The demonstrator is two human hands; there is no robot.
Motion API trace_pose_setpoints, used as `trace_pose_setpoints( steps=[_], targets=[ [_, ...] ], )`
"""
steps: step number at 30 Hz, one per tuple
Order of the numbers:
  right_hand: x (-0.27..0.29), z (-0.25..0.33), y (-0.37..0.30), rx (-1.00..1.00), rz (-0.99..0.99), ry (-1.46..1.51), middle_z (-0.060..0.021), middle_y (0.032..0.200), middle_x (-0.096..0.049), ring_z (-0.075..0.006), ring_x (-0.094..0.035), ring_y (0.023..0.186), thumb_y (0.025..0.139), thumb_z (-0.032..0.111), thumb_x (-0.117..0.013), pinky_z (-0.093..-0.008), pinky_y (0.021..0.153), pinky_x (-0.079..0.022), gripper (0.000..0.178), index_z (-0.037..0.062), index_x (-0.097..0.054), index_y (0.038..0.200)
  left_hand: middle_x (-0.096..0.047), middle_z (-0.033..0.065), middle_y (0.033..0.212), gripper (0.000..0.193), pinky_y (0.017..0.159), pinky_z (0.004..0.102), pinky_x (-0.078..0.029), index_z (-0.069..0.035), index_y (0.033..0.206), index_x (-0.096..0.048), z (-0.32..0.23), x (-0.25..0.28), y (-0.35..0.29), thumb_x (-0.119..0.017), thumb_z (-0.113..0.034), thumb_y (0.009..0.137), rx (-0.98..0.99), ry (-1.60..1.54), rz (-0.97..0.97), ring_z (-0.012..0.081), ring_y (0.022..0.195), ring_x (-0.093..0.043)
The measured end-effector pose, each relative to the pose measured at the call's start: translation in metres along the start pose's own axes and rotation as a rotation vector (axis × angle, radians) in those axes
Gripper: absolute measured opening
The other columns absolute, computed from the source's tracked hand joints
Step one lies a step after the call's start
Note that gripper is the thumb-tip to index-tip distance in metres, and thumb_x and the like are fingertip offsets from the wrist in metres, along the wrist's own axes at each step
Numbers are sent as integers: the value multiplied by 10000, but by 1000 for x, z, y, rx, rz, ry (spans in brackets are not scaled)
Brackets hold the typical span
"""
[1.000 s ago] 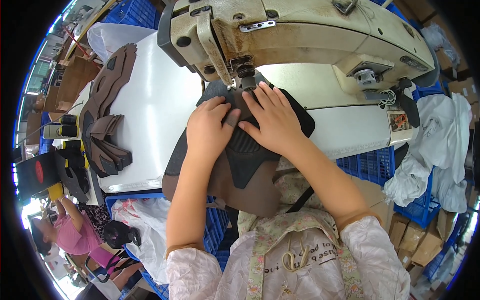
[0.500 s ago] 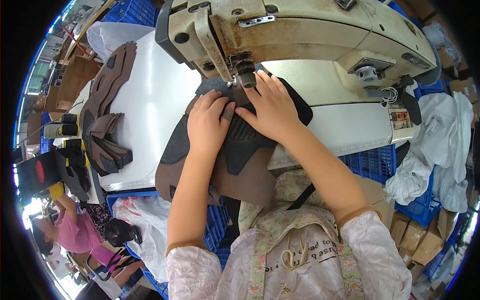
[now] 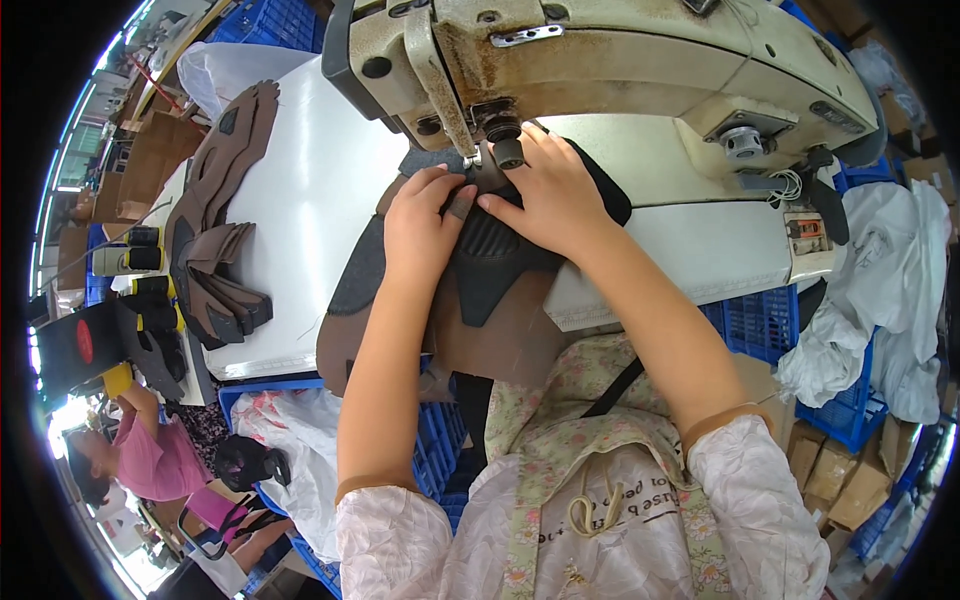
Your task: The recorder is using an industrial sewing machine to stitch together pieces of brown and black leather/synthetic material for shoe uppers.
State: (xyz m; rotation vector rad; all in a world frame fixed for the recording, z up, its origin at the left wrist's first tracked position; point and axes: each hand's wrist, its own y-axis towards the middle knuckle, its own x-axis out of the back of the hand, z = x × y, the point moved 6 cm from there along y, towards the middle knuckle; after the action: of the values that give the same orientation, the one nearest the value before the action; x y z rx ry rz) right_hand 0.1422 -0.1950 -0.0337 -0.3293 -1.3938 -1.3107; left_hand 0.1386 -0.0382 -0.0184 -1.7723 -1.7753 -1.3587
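A sewn piece of brown and black sheet material (image 3: 500, 340), with a ribbed dark patch in its middle, lies under the head of a sewing machine (image 3: 620, 75). My left hand (image 3: 425, 220) rests on its left part, fingers bent forward and thumb apart, just short of the presser foot (image 3: 472, 160). On the right, my right hand (image 3: 550, 195) lies over the piece with its fingers stretched past the foot and its thumb pointing toward the left thumb. Both hands press from above. The needle and the right fingertips are partly hidden by the machine head.
Stacked brown cut pieces (image 3: 220, 270) lie on the white table (image 3: 305, 190) at left. Blue crates with white bags (image 3: 290, 450) stand below, and a white bag (image 3: 870, 280) hangs at right. Thread cones (image 3: 140, 250) stand at far left, near another person (image 3: 160, 455).
The sheet piece has slid a little away from me under the machine head, and both hands have stayed on it. The whole view has shifted slightly.
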Motion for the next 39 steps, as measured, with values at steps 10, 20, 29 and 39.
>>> trace_pose_setpoints(
  steps=[10, 20, 29, 39],
  targets=[
    [-1, -5, 9, -6, 3, 49, -180, 1291, -573, -355, -506, 1255, 771, 438, -726, -467, 1064, -385, 610, 43, -590, 1216, -690, 103, 1022, 216, 827, 378, -533, -18, 890, -720, 9, -3, 8, -739, -224, 827, -21, 28, -13, 290, 992, -663],
    [3, -9, 18, -56, 22, 80, -150, 1223, -607, -314, -533, 1212, 748, 414, -739, -433, 1034, -412, 554, 38, -612, 1135, -694, 121, 991, 215, 876, 366, -520, 4, 910, -725, 13, -6, 16, -751, -195, 835, 34, -8, 6, 293, 1029, -667],
    [1, -9, 19, -62, 13, 53, -157, 1262, -602, -317, -524, 1236, 764, 425, -729, -433, 1055, -399, 580, 39, -614, 1181, -692, 72, 1018, 229, 791, 369, -539, -37, 897, -735, 17, -7, 18, -741, -256, 831, 11, 32, -23, 284, 915, -672],
    [-2, -11, 13, -84, 11, 68, -165, 1273, -601, -327, -517, 1251, 771, 441, -722, -434, 1066, -390, 588, 44, -617, 1192, -689, 118, 1025, 234, 873, 364, -511, 2, 923, -718, 15, -9, 17, -745, -216, 843, 52, 9, 42, 303, 998, -660]
  ],
)
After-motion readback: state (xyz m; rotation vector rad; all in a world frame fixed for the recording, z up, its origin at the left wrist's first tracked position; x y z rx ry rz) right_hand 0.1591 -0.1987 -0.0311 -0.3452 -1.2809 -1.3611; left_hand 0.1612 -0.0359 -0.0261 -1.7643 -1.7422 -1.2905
